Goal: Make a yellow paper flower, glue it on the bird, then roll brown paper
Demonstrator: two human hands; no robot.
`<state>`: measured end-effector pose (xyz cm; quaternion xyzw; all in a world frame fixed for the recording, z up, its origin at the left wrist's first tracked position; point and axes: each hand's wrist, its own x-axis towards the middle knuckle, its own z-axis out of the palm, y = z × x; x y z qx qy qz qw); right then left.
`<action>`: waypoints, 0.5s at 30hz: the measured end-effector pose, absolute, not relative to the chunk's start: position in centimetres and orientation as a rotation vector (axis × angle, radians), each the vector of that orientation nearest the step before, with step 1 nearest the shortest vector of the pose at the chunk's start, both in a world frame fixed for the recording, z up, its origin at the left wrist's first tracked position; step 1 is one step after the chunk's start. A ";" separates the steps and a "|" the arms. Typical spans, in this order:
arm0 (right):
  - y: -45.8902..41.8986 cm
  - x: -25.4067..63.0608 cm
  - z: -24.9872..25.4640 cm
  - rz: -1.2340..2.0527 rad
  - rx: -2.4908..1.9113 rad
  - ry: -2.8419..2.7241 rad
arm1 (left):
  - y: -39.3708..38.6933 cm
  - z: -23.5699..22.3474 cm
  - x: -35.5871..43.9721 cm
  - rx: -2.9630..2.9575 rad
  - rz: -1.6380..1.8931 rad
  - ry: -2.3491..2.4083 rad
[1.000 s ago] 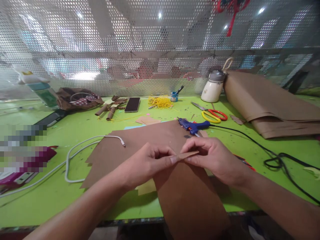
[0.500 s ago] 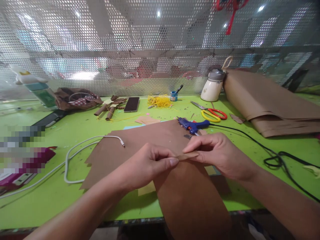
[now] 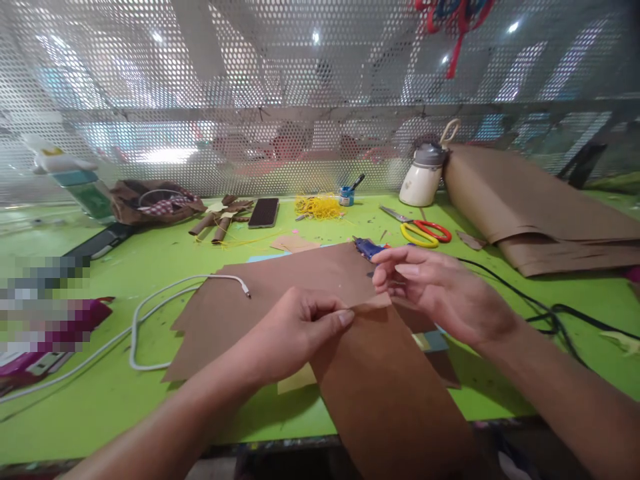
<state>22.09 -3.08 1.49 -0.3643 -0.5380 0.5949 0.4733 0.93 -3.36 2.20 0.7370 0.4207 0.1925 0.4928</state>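
Note:
My left hand (image 3: 310,330) pinches the upper left corner of a long strip of brown paper (image 3: 385,393), which hangs down past the table's front edge. The strip's top end shows a narrow fold. My right hand (image 3: 430,287) is off the paper, just beyond its upper right corner, with the fingers loosely bent and apart and nothing seen in them. Behind that hand lies a blue glue gun (image 3: 367,249), its handle mostly hidden by the fingers. Flat under the hands are larger brown paper sheets (image 3: 240,327).
On the green table (image 3: 125,267) lie scissors (image 3: 420,230), a phone (image 3: 264,213), yellow raffia-like strands (image 3: 317,206), a white cable (image 3: 134,333) and rolled brown paper pieces (image 3: 220,227). A white bottle (image 3: 420,180) stands beside folded brown paper (image 3: 540,207). A black cord (image 3: 520,283) runs right.
My right hand has let go of the paper's folded end and moved up and right, covering the glue gun's handle. My left hand keeps its pinch.

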 end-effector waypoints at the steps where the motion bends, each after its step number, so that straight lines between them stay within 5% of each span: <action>1: -3.3 21.6 1.4 1.437 -0.929 -1.373 | -3.4 2.2 1.0 1.805 0.474 1.029; 15: -4.4 20.0 0.3 1.131 -1.175 -1.706 | -4.0 2.2 1.6 1.871 0.452 1.045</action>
